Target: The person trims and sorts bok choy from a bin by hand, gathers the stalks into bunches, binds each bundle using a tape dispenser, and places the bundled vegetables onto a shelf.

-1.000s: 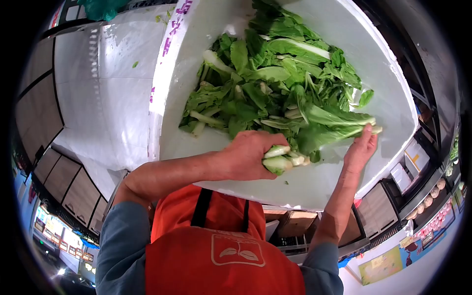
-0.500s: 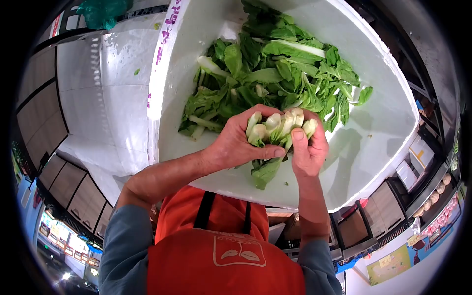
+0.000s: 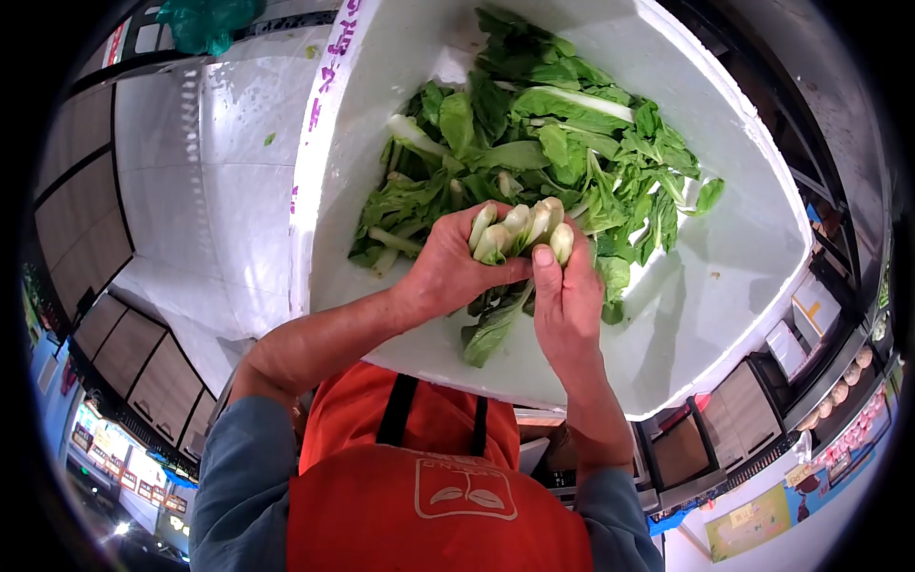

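Greens (image 3: 519, 229) gathered in a small bunch are held over the near part of a large white box (image 3: 701, 296), their thick pale stem ends pointing up and leaves hanging below. The left hand (image 3: 448, 267) is curled around the left side of the bunch, with its thumb lying across the stems just below the pale ends. The right hand (image 3: 569, 310) closes on the bunch from the other side, pinching an end stem between its thumb and the fingers behind. The two hands are close together, and both touch the bunch.

Inside the box, a loose pile of leaves (image 3: 562, 138) covers much of the floor from the middle to the far end. One long white stalk lies on top, and a few leaves stretch toward the right wall. Purple writing runs along the left rim of the box.

Left of the box is a pale, shiny surface (image 3: 233, 214) with a small leaf scrap (image 3: 270, 139) on it. Beyond that, at the far left of the box, sits a crumpled green plastic bag (image 3: 205, 24). At the near side of the box is the person, wearing a red apron (image 3: 381, 520) over blue-grey sleeves (image 3: 243, 477).
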The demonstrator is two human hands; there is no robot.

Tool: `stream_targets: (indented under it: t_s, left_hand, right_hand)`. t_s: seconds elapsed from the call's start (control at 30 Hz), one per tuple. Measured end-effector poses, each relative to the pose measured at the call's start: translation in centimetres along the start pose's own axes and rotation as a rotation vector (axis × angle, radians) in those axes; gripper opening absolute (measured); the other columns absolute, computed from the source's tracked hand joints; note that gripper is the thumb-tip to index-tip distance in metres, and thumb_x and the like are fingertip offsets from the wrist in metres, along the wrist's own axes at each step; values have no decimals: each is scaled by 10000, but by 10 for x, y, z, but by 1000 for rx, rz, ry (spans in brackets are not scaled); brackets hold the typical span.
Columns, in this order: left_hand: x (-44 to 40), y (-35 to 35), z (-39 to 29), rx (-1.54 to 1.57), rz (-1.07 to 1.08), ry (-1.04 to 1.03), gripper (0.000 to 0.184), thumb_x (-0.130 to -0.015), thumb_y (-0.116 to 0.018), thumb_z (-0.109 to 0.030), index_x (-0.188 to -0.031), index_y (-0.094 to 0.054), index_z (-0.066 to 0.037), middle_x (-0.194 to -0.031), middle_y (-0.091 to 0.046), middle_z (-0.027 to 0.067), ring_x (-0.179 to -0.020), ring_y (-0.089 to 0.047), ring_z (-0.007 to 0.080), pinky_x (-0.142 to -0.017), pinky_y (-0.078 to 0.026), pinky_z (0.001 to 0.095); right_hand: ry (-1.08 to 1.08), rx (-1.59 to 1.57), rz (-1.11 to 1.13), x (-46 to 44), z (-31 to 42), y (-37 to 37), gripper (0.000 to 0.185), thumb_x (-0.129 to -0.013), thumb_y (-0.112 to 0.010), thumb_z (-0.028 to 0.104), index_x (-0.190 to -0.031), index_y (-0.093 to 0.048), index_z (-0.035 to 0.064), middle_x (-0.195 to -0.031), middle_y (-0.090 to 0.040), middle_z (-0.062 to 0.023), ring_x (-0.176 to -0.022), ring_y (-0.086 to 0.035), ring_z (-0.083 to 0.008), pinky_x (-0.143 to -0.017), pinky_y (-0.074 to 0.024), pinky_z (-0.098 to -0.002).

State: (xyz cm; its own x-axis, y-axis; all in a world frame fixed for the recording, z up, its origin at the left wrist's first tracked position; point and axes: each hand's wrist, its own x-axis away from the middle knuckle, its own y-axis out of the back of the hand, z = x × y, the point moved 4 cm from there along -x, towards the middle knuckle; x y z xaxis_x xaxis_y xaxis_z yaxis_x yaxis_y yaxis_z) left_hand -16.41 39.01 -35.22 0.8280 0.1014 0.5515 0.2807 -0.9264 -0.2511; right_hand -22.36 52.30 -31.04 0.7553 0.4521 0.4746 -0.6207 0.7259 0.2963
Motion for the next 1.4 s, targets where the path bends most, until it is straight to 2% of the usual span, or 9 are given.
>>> stream_targets:
  t_s: [0.33, 0.43, 0.57, 0.7, 0.73, 0.8, 0.93, 1.03, 1.4]
  left_hand:
    - [-2, -3, 6, -48, 191, -80, 929, -649, -949, -253, -1394, -425, -73, -1207, -556, 34, -1112, -523, 136, -983, -445, 316]
    - [0, -1, 0, -68, 188, -176, 939, -622, -963, -268, -1376, -440, -68, -1208, -555, 26, -1103, -521, 129, -971, -449, 309]
    - [2, -1, -7, 16, 180, -149, 764, -669, -931, -156, -1297, -508, -53, -1094, -608, 7, -1011, -556, 99, -911, -473, 279]
    - [5, -4, -13, -130, 236, -74, 625, -687, -868, -57, -1233, -564, -61, -1035, -638, 7, -936, -584, 88, -861, -490, 261]
    - [5, -6, -15, -198, 248, -80, 567, -682, -861, -55, -1177, -583, -60, -1037, -641, 19, -929, -587, 85, -853, -496, 261]
    - [3, -6, -12, -181, 236, -103, 532, -687, -858, -57, -1144, -585, -63, -1024, -647, 16, -916, -596, 85, -843, -504, 262]
    - [2, -3, -17, 2, 160, 42, 437, -707, -849, -42, -1071, -608, -24, -987, -675, 40, -897, -645, 117, -831, -531, 269]
    - [2, 1, -15, 55, 91, 89, 425, -716, -844, -38, -1081, -628, -10, -986, -689, 50, -905, -652, 122, -829, -542, 283]
    - [1, -5, -9, -104, 120, 112, 591, -676, -886, -122, -1174, -578, -40, -1066, -618, 19, -967, -588, 118, -888, -493, 293]
  right_hand:
    - [-103, -558, 215, 11, 19, -12, 933, -1007, -399, 554, -1532, 52, -71, -1530, -281, -215, -1363, -368, -258, -1090, -329, -325]
    - [-150, -671, 296, 18, 32, -9, 960, -1005, -391, 568, -1528, 116, -56, -1573, -189, -214, -1394, -327, -256, -1079, -333, -320]
    - [49, -583, 474, 25, 23, 3, 1025, -983, -474, 541, -1514, 176, -47, -1628, 90, -215, -1515, -36, -286, -1203, -93, -389]
    - [58, -462, 445, 38, -1, 27, 881, -966, -615, 311, -1548, -66, -60, -1632, -110, -195, -1505, -142, -257, -1198, -151, -374]
    - [47, -441, 262, 40, -8, 34, 660, -956, -634, 201, -1495, -334, -32, -1506, -425, -170, -1385, -406, -231, -1130, -323, -341]
    - [-231, -376, 169, 40, -60, 59, 474, -946, -651, 164, -1365, -519, -13, -1292, -624, -138, -1170, -588, -204, -1004, -463, -316]
    - [-430, 106, -104, 31, -197, 111, 429, -938, -691, 253, -1250, -584, -22, -1084, -679, -122, -987, -644, -171, -842, -534, -307]
    - [-739, -341, -133, 23, -212, 110, 507, -909, -724, 328, -1252, -574, -14, -1087, -672, -117, -1004, -643, -201, -840, -541, -327]
    - [-638, -452, -287, -40, -209, 33, 589, -759, -848, 389, -1133, -621, -6, -997, -682, -94, -872, -643, -190, -727, -530, -317]
